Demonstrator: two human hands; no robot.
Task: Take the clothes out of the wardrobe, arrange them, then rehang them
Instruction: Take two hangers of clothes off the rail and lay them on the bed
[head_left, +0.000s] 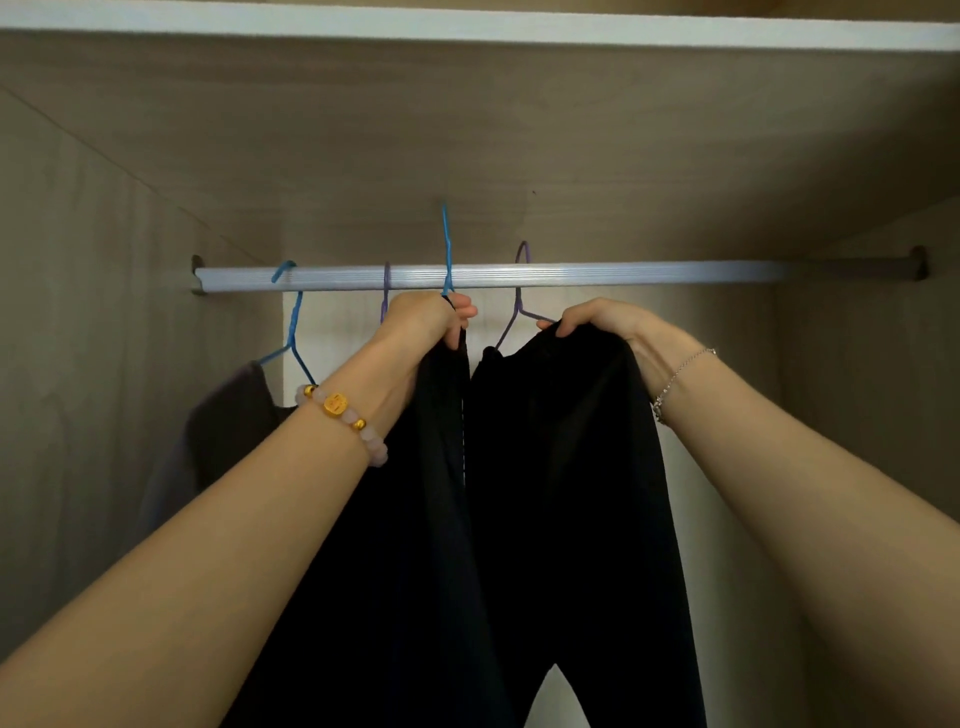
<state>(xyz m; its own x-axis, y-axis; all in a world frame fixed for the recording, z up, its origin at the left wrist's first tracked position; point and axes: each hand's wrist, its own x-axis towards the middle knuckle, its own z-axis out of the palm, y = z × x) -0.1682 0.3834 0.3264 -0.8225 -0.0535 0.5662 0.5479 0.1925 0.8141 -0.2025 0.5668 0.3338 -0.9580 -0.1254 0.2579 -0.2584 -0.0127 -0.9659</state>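
Observation:
Inside the wardrobe a silver rail (623, 275) runs across at hand height. My left hand (423, 319) grips the neck of a blue hanger (445, 244) together with the top of a black garment (405, 545); the hanger's hook rises above the rail. My right hand (618, 327) is closed on the shoulder of a second black garment (571, 493), which hangs on a purple hanger (519, 306) hooked over the rail. Another blue hanger (293, 322) at the left carries a dark grey-purple garment (223, 431). A further purple hanger (385, 291) shows behind my left hand.
The wardrobe's left wall (78, 364) and right wall (872, 389) close in the space, with its top panel (467, 130) just above the rail. The right part of the rail carries no hangers. A pale back panel (337, 322) shows behind the clothes.

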